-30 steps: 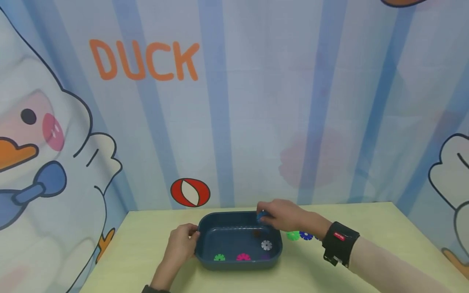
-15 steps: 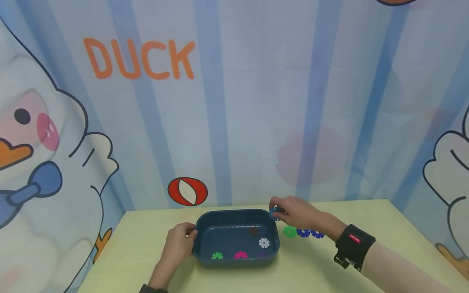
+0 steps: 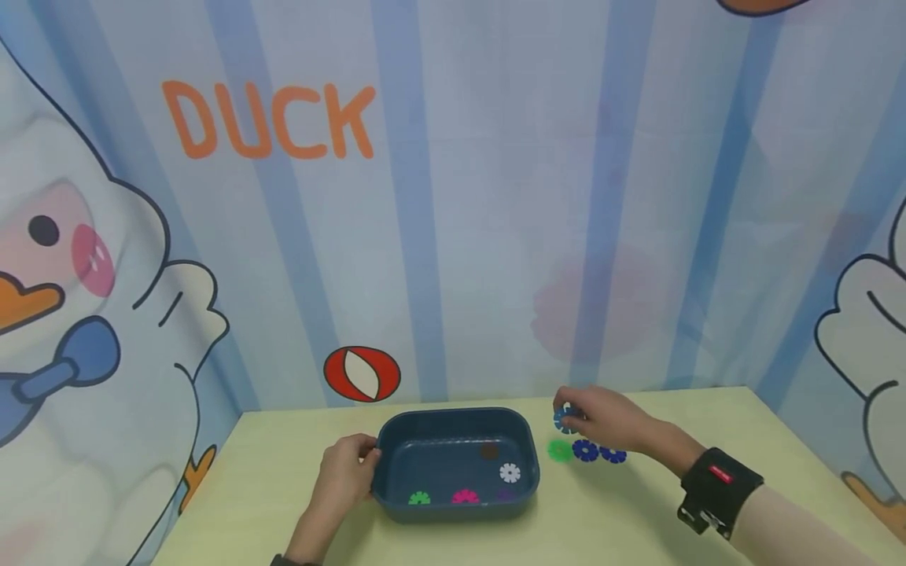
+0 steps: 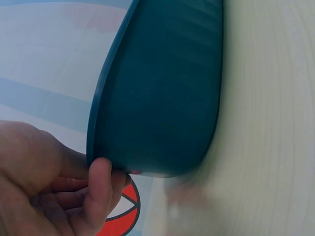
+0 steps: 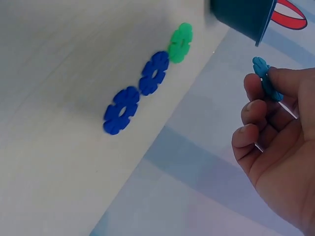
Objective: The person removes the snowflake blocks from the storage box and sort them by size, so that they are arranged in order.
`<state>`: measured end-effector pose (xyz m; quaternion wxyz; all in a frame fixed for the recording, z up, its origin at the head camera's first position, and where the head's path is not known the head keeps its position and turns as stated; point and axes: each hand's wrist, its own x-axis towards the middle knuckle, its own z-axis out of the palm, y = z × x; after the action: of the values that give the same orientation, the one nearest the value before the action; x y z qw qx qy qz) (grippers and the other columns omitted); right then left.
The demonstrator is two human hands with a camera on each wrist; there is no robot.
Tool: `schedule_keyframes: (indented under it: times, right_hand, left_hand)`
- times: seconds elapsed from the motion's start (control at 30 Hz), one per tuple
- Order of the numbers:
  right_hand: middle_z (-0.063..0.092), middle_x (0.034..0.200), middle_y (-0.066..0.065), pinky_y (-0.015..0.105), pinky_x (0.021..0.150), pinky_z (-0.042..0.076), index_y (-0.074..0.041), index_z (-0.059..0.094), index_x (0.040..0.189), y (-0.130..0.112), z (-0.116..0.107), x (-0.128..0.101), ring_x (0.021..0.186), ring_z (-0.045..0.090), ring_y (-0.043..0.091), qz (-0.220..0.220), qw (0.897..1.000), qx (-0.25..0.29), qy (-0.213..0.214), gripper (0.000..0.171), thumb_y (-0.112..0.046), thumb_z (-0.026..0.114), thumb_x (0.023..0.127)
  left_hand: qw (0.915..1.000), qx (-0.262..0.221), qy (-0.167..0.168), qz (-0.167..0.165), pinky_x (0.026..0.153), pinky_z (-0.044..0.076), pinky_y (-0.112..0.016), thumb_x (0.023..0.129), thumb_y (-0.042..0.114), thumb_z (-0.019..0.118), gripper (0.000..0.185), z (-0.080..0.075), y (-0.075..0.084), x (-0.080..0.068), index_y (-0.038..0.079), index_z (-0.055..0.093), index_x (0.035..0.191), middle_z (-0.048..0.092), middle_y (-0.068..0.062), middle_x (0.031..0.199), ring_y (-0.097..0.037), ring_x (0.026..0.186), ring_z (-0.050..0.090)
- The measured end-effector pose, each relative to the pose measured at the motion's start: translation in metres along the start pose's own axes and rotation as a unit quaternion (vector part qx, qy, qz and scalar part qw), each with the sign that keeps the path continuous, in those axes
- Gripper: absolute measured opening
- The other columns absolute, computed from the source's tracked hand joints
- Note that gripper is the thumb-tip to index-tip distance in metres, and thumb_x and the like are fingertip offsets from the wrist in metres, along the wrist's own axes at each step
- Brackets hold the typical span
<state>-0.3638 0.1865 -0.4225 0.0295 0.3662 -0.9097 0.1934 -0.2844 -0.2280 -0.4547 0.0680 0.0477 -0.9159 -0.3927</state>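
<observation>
My left hand [image 3: 345,470] pinches the left rim of a dark blue-green plastic basin [image 3: 453,512], thumb and fingers at its edge in the left wrist view. My right hand [image 3: 609,417] holds a light blue snowflake disc [image 5: 266,81] between thumb and index finger, raised over the table to the right of the basin. Below it lie a green snowflake disc [image 3: 560,450] and two dark blue snowflake discs [image 5: 155,73] in a row. Inside the basin are a white disc [image 3: 510,472], a pink disc [image 3: 465,497], a green disc [image 3: 419,498], a brown disc [image 3: 489,451] and a purple disc [image 3: 506,494].
The pale yellow table [image 3: 283,440] ends at the back against a striped cloth backdrop [image 3: 488,196] with duck drawings and lettering. A black camera strap [image 3: 722,491] circles my right wrist.
My right hand has moved right, from over the basin's back right rim to above the row of discs, still holding the light blue disc. My left hand stays on the rim.
</observation>
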Motion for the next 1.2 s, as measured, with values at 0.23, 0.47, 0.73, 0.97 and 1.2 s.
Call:
schedule_keyframes:
  times: [0.23,0.47,0.73,0.97,1.2]
  right_hand:
    - [0.067,0.089,-0.01,0.025,0.063,0.049,-0.015,0.068,0.119,0.023,0.0,-0.019,0.072,0.057,0.002,0.04,0.999,0.023,-0.012,0.014,-0.016,0.064,0.106]
    - [0.067,0.086,-0.007,0.024,0.061,0.05,-0.014,0.069,0.12,0.043,-0.003,-0.031,0.071,0.057,0.002,0.07,0.996,0.048,0.0,0.016,-0.017,0.064,0.106]
    - [0.065,0.081,-0.002,0.024,0.055,0.042,-0.006,0.071,0.122,0.065,-0.002,-0.051,0.064,0.049,0.003,0.083,0.994,0.073,-0.008,0.022,-0.018,0.068,0.103]
    - [0.063,0.072,-0.002,0.025,0.053,0.041,-0.004,0.07,0.122,0.083,0.002,-0.062,0.06,0.05,0.005,0.103,0.99,0.093,-0.01,0.022,-0.017,0.067,0.104]
    - [0.06,0.067,-0.002,0.025,0.053,0.04,-0.005,0.069,0.117,0.089,0.005,-0.066,0.057,0.048,0.007,0.123,0.987,0.1,-0.021,0.017,-0.015,0.068,0.104]
  left_hand:
    - [1.0,-0.004,-0.002,-0.006,0.049,0.061,-0.028,0.103,0.002,0.064,0.024,0.001,-0.002,-0.001,-0.01,0.069,0.123,0.074,-0.023,0.111,-0.019,0.076,0.072]
    - [0.9999,-0.006,-0.004,-0.014,0.051,0.062,-0.028,0.103,0.002,0.064,0.025,0.0,-0.003,-0.001,-0.009,0.069,0.124,0.074,-0.023,0.111,-0.019,0.078,0.072]
    - [0.9999,-0.007,-0.002,-0.015,0.051,0.063,-0.028,0.103,0.002,0.064,0.025,-0.001,0.0,-0.001,-0.009,0.069,0.125,0.074,-0.022,0.112,-0.021,0.082,0.073]
    - [0.9999,-0.008,-0.002,-0.009,0.051,0.062,-0.028,0.103,0.002,0.064,0.025,-0.003,0.002,0.0,-0.009,0.068,0.124,0.074,-0.022,0.111,-0.022,0.082,0.074]
    - [0.9999,-0.006,-0.002,-0.01,0.05,0.062,-0.028,0.102,0.002,0.064,0.023,-0.003,0.0,0.001,-0.009,0.07,0.123,0.074,-0.021,0.11,-0.02,0.08,0.073]
